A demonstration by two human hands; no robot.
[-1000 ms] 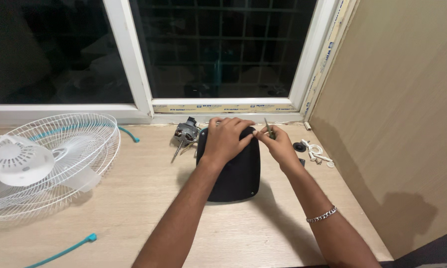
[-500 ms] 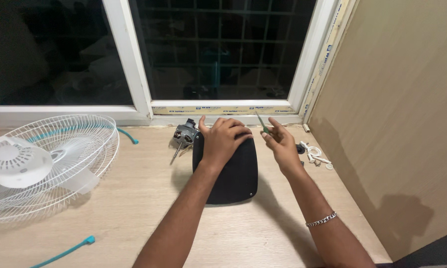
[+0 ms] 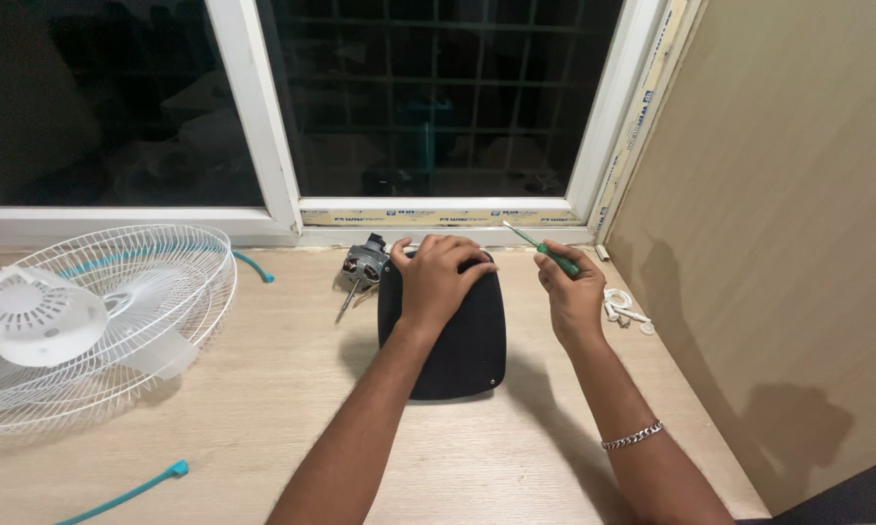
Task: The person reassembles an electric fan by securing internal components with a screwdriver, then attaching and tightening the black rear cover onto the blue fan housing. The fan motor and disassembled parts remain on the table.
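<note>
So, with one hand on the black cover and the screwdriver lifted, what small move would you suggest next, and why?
Probably bring the screwdriver tip back down toward the black cover. The right hand holds the tool raised, clear of the cover, while the left hand presses on its top edge, steadying it. A small screw shows near the cover's lower right corner.

**Matt plastic, pale wood, bare metal**

The black housing (image 3: 447,335) under the left hand (image 3: 438,277) looks like smooth, matt plastic. The screwdriver (image 3: 545,251) in the right hand (image 3: 574,292) has a thin metal shaft and a glossy green plastic handle. The desk (image 3: 263,408) is pale wood-grain laminate with a dull sheen, as is the side panel (image 3: 797,243). The fan grille (image 3: 117,311) is white coated wire around smooth white plastic. The motor (image 3: 365,261) shows grey metal. A bracelet (image 3: 632,436) of shiny metal links circles the right wrist.
</note>
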